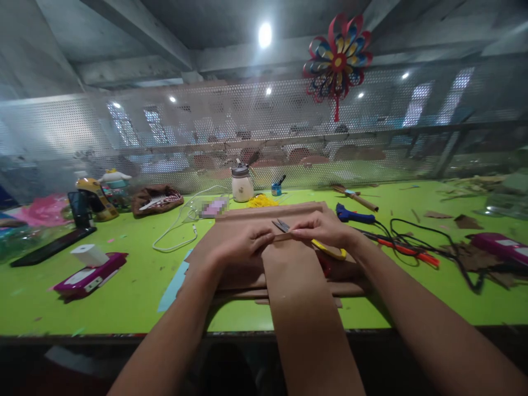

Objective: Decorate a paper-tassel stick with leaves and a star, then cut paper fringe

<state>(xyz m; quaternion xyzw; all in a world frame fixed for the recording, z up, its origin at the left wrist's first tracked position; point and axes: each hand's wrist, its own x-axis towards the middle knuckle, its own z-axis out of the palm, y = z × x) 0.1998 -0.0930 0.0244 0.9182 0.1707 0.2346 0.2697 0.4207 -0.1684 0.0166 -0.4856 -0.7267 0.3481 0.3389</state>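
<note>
We are gripping the far end of a brown strip [303, 302], our left hand [246, 244] holding one corner, our right hand [319, 228] pinching the other. The strip is running toward us, past the near edge of the green table [136, 280]. Scissors [282, 226] are lying just beyond, over brown sheets [233, 225]; a blue glue gun [355, 215] is resting to the right.

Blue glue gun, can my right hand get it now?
Probably yes: the blue glue gun lies close by your right hand, seemingly unblocked, though that hand is pinching the brown strip.
</note>
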